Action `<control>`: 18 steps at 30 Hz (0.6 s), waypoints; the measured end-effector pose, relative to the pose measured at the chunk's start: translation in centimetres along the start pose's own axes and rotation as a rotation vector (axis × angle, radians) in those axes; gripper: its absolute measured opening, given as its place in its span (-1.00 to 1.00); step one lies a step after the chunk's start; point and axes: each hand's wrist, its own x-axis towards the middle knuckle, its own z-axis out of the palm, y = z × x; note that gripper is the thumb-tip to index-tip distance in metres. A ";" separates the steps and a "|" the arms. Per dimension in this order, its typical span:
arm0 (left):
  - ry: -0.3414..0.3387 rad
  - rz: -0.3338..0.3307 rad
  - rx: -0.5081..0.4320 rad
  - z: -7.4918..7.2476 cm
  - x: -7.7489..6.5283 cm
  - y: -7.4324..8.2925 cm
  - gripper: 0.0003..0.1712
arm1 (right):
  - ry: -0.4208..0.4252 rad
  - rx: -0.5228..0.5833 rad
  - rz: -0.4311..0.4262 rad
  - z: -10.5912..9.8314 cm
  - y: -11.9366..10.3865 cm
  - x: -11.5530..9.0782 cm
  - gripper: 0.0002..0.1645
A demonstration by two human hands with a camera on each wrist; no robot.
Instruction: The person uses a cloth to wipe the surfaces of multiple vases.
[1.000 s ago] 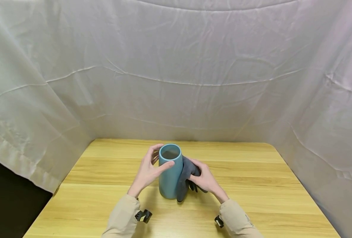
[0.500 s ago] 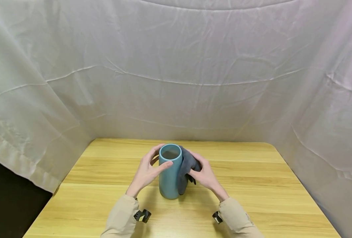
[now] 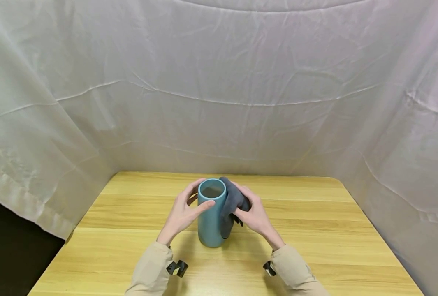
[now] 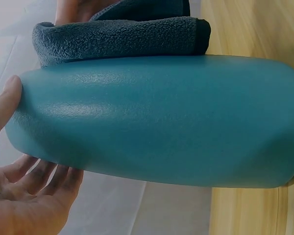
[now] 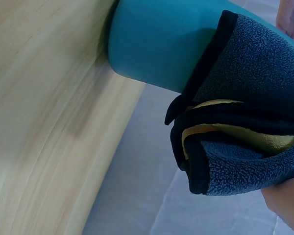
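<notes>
A tall blue vase [image 3: 208, 226] stands upright on the table, its round mouth facing up. My left hand [image 3: 181, 211] grips it near the top, thumb at the front and fingers behind. Against the vase's right side, my right hand [image 3: 256, 213] holds a bunched dark grey towel [image 3: 230, 207]. In the left wrist view, the fuzzy towel [image 4: 122, 41] lies along the side of the smooth vase [image 4: 157, 122]. The right wrist view shows black edging and a yellowish underside on the folded towel [image 5: 255, 63]; most of the right hand is hidden there.
The light wooden table [image 3: 337, 246] extends to both sides of the vase. Pale grey curtain [image 3: 226, 123] hangs behind and at both sides. Small black devices sit at both sleeve cuffs, and a dark area [image 3: 11, 246] lies beyond the table at the lower left.
My right hand has slid the towel upward along the vase's right side; its lower end has risen and its top now reaches the rim. The vase and left hand have barely moved.
</notes>
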 end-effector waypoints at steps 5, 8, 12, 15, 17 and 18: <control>0.000 -0.001 -0.001 0.0 0.0 0.0 -0.29 | 0.000 0.002 -0.008 -0.1 0.0 -0.1 -0.25; -0.001 -0.001 0.002 0.0 0.0 0.0 -0.29 | -0.005 -0.008 -0.009 -0.1 0.2 -0.2 -0.27; -0.002 0.005 0.001 0.0 0.0 -0.1 -0.28 | -0.035 -0.032 0.019 -0.2 0.7 -0.4 -0.29; -0.001 0.013 -0.003 0.0 0.0 -0.2 -0.28 | -0.064 -0.058 0.041 -0.2 1.0 -0.7 -0.30; -0.001 0.019 -0.005 0.0 0.0 -0.2 -0.28 | -0.080 -0.081 0.063 -0.2 1.3 -0.8 -0.32; 0.000 0.021 -0.005 0.0 0.0 -0.2 -0.28 | -0.091 -0.088 0.073 -0.2 1.4 -0.9 -0.32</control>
